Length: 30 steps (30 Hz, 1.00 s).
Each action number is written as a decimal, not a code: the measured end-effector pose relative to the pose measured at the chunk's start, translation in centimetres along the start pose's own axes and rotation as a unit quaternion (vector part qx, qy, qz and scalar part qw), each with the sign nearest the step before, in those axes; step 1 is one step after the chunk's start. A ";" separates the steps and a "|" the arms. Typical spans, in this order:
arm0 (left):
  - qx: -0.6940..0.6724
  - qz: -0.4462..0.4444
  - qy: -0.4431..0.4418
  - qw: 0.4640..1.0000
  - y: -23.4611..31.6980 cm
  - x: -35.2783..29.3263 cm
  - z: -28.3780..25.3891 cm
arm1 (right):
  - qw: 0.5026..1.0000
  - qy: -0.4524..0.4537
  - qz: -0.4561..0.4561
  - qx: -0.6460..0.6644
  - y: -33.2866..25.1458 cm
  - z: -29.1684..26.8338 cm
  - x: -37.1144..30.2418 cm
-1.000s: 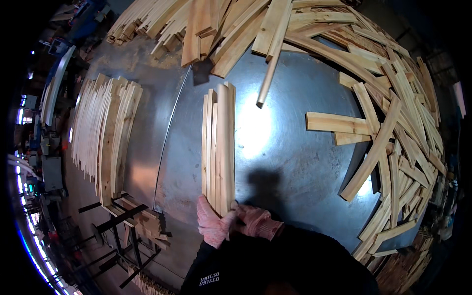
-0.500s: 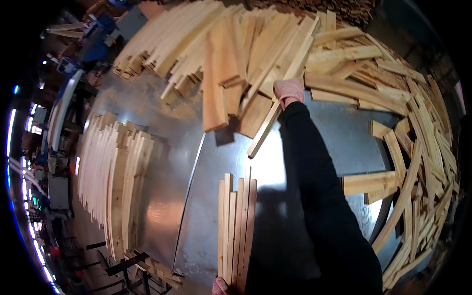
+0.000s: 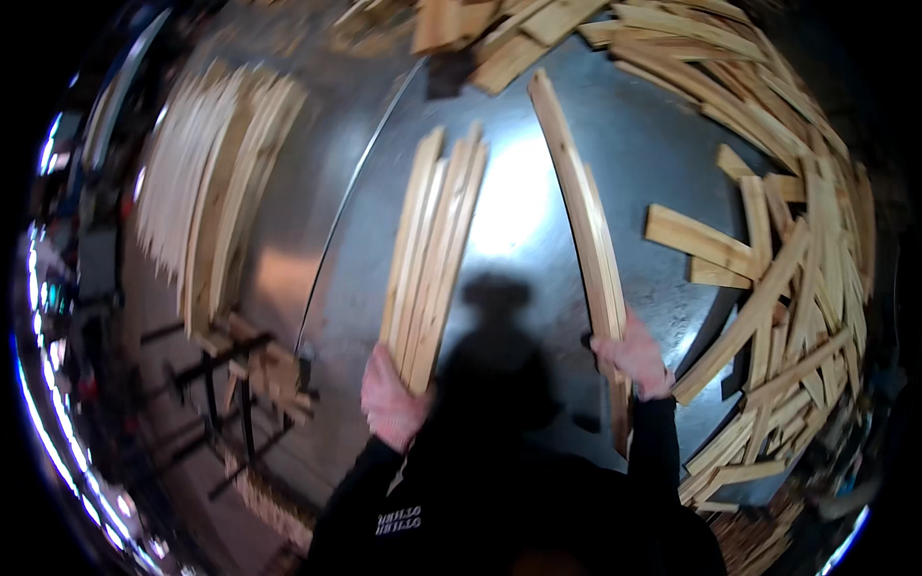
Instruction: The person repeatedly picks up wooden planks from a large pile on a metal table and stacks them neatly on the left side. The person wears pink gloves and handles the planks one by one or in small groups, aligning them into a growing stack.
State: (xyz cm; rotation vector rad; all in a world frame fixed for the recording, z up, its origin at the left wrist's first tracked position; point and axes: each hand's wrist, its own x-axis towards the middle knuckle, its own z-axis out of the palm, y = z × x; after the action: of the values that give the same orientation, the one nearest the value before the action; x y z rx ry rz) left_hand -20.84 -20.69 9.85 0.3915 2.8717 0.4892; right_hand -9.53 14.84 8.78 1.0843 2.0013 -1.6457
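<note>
Left hand (image 3: pixel 394 398): fingers wrapped round the near end of a bundle of wooden slats (image 3: pixel 437 250), which points away over the middle of the metal-topped desk (image 3: pixel 355 259); contact between its far end and the desk cannot be judged. Right hand (image 3: pixel 634 360): fingers closed about a long slat (image 3: pixel 576 192) toward its near end, what looks like a second slat against it, to the right of the bundle and apart from it. Handling, estimated: dry timber, stiff, each piece light, the bundle noticeably heavier; not fragile, though edges may splinter. Smooth faces probably slide on one another, so the bundle wants a full wrap squeezing the outer faces together; a hold nearer mid-length should balance better than the ends. Containers: none made out. Stock lies loose: a stack of slats (image 3: pixel 216 192) side by side along the desk's left edge, a crisscrossed pile of strips (image 3: pixel 759 289) along the right edge, wider boards (image 3: pixel 504 65) toward the far edge. A black-framed stand (image 3: pixel 246 418) by the near left corner bears short wood pieces, blurred.
</note>
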 end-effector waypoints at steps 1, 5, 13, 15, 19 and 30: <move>-0.005 0.031 0.005 0.999 -0.8 0.2 0.3 | 0.995 -0.030 0.078 -0.056 0.1 0.9 -2.3; 0.024 0.001 -0.035 0.999 -1.6 -1.3 -0.1 | 0.977 -0.089 0.032 -0.191 3.4 7.8 -6.3; 0.109 -0.032 -0.013 0.993 -1.5 -1.5 1.1 | 0.980 -0.091 -0.129 -0.123 0.1 17.5 -0.3; 0.110 -0.070 -0.018 0.991 -0.8 -1.2 0.7 | 0.983 -0.045 -0.155 -0.089 -1.4 17.9 2.2; 0.080 -0.100 -0.026 0.991 -0.4 -0.6 0.4 | 0.987 0.064 -0.099 -0.113 -8.1 17.1 8.0; 0.147 -0.019 0.114 0.982 -1.1 0.2 2.5 | 0.944 0.161 -0.205 -0.201 -22.6 9.6 23.1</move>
State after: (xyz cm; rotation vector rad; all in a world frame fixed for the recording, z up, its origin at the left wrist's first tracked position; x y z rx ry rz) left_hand -20.70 -20.86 7.11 0.3444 3.1765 0.1038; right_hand -43.13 12.80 6.07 0.8638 2.7760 -1.1830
